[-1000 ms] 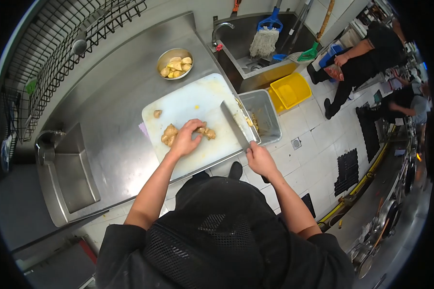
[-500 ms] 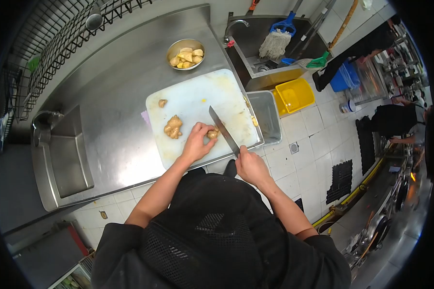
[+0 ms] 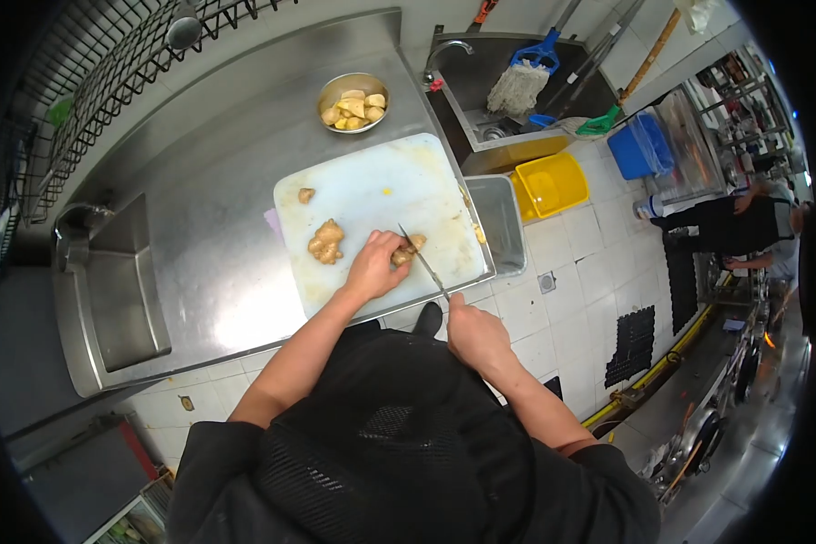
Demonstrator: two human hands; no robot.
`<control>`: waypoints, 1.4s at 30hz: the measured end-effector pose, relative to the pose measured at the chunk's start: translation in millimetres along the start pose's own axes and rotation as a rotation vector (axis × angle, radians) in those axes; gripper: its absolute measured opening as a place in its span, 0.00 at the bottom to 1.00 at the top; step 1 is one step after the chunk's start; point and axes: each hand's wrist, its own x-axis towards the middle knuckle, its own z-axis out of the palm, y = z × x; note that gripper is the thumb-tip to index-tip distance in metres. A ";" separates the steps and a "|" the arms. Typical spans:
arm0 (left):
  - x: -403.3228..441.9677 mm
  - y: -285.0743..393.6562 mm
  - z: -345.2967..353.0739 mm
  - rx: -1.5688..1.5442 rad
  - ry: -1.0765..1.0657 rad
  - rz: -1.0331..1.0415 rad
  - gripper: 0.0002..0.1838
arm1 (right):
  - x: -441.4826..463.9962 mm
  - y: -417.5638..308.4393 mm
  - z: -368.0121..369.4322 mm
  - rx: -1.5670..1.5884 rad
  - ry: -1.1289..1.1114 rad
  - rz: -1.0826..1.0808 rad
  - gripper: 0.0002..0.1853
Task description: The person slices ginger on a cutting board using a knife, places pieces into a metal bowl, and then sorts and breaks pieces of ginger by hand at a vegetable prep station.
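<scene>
My left hand (image 3: pixel 377 266) is closed on a piece of ginger (image 3: pixel 404 255), pressing it to the white cutting board (image 3: pixel 372 190). The fingers are curled, their tips at the ginger's left side. In my right hand (image 3: pixel 477 334) is the handle of a kitchen knife (image 3: pixel 423 262). Its blade stands edge down across the ginger, close to my left fingertips; how deep it sits in the ginger I cannot tell. To the left on the board lies a larger knobbly ginger root (image 3: pixel 326 242), with a small ginger piece (image 3: pixel 306 195) above it.
A metal bowl (image 3: pixel 325 91) of peeled pieces stands behind the board on the steel counter (image 3: pixel 218 245). A grey bin (image 3: pixel 499 218) and a yellow bucket (image 3: pixel 567 181) are right of the counter. A sink (image 3: pixel 131 281) lies left. Another person (image 3: pixel 743 227) stands far right.
The knife has turned from lying flatter beside the ginger to standing edge down across it. My right hand has shifted slightly down. The far person has moved.
</scene>
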 end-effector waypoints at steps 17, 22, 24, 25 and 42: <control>24.9 -7.9 -21.8 0.214 0.113 0.067 0.17 | 43.0 47.5 23.3 0.151 0.238 0.059 0.11; 32.2 6.4 11.0 -0.048 -0.071 0.041 0.12 | 36.2 53.9 26.6 0.089 0.170 0.031 0.11; 33.4 9.0 18.5 -0.201 -0.022 -0.012 0.11 | 30.3 50.2 18.7 0.086 0.166 0.018 0.11; 33.7 11.2 19.5 -0.202 -0.026 -0.014 0.11 | 25.1 46.6 12.6 0.089 0.156 -0.001 0.11; 29.6 6.6 7.5 0.053 0.227 -0.023 0.11 | 26.9 59.0 -8.1 0.141 0.076 -0.052 0.10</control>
